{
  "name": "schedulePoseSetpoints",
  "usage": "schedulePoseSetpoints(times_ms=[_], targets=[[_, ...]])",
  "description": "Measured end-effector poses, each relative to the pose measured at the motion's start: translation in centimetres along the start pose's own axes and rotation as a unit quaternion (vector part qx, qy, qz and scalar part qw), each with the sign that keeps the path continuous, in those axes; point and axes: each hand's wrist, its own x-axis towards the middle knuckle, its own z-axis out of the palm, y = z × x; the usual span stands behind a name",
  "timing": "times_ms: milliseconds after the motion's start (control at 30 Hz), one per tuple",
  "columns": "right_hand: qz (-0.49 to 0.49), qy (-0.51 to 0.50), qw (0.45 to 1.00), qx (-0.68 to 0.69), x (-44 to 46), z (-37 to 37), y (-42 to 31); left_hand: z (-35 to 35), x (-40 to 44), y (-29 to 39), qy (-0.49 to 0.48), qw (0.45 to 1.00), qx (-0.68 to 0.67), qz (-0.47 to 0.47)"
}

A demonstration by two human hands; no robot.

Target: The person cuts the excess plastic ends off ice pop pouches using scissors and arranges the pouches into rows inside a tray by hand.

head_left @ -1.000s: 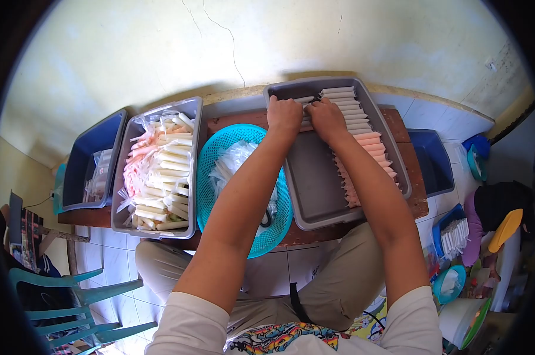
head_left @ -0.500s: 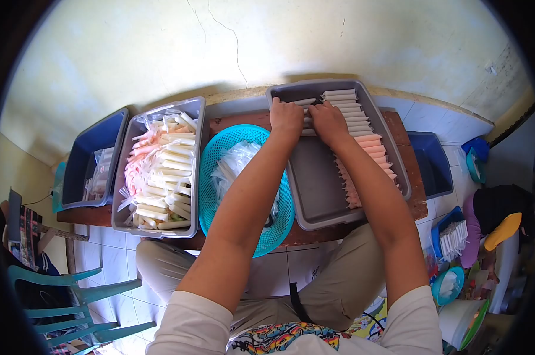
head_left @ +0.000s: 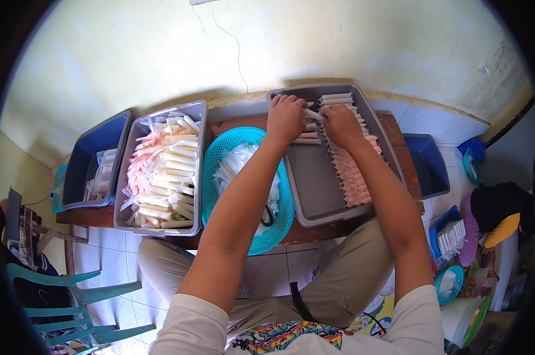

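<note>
My left hand (head_left: 286, 118) and my right hand (head_left: 342, 126) are closed on opposite ends of a pale ice pop tube (head_left: 314, 114). They hold it over the upper part of a grey tray (head_left: 318, 183). More tubes (head_left: 310, 135) lie below it in a short stack, partly hidden by my fingers. Along the tray's right side runs a long row of filled tubes, white ones (head_left: 336, 99) at the far end and pink ones (head_left: 351, 177) nearer me. My right forearm crosses over part of this row.
Left of the tray, a teal basket (head_left: 211, 201) holds clear plastic bags (head_left: 241, 163) and something with a black handle (head_left: 268, 216). A grey bin (head_left: 121, 222) of bagged tubes and a dark blue bin (head_left: 78, 171) stand further left. Another blue bin (head_left: 428, 160) is at right.
A tube now shows stretched between my hands, which have moved slightly apart. My right hand has shifted right and down, uncovering more of the short stack, including a pink tube.
</note>
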Motion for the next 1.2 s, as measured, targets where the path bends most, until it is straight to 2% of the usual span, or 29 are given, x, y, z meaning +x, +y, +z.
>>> schedulePoseSetpoints(times_ms=[67,100,167,300,367,600,700,767,800,867,967,1067,1200], targets=[[0.010,0.000,0.995,0.103,-0.6,-1.0,-0.1,-0.1,-0.4,-0.1,0.089,0.991,-0.095,0.031],[0.009,0.001,0.995,0.101,-0.7,-1.6,-0.3,-0.8,-0.8,-0.1,0.092,0.991,-0.096,0.031],[0.013,-0.016,0.974,0.227,-0.8,-2.5,-0.8,-2.4,-1.6,-0.6,0.095,0.983,-0.154,0.026],[-0.004,-0.034,0.957,0.287,-1.1,-4.4,-4.0,-5.9,-2.8,-1.2,0.090,0.975,-0.202,-0.004],[-0.017,-0.040,0.929,0.368,-1.3,-5.1,-6.1,-7.8,-3.4,-1.2,0.081,0.968,-0.236,-0.005],[-0.021,-0.018,0.915,0.402,-1.6,-6.0,-11.8,-12.4,-5.9,-1.2,0.122,0.952,-0.280,-0.005],[-0.026,0.017,0.907,0.420,-2.2,-5.6,-13.6,-13.9,-7.5,-1.0,0.115,0.939,-0.319,-0.060],[-0.003,0.019,0.881,0.473,-2.7,-4.8,-14.4,-14.7,-8.4,-0.9,0.083,0.897,-0.412,-0.136],[-0.005,0.018,0.881,0.474,-2.9,-4.8,-15.0,-14.4,-8.8,-1.3,0.085,0.897,-0.411,-0.137],[0.061,-0.021,0.803,0.593,-3.3,-5.0,-16.1,-13.6,-9.7,-2.2,0.084,0.817,-0.550,-0.151],[0.090,-0.029,0.769,0.632,-3.9,-5.2,-17.6,-15.0,-11.1,-1.3,0.069,0.787,-0.579,-0.201],[0.067,-0.012,0.790,0.609,-4.3,-4.9,-18.6,-15.7,-12.1,-1.7,0.034,0.803,-0.558,-0.206],[0.056,-0.028,0.791,0.608,-4.4,-3.2,-18.9,-16.6,-13.5,-2.1,0.018,0.829,-0.523,-0.198]])
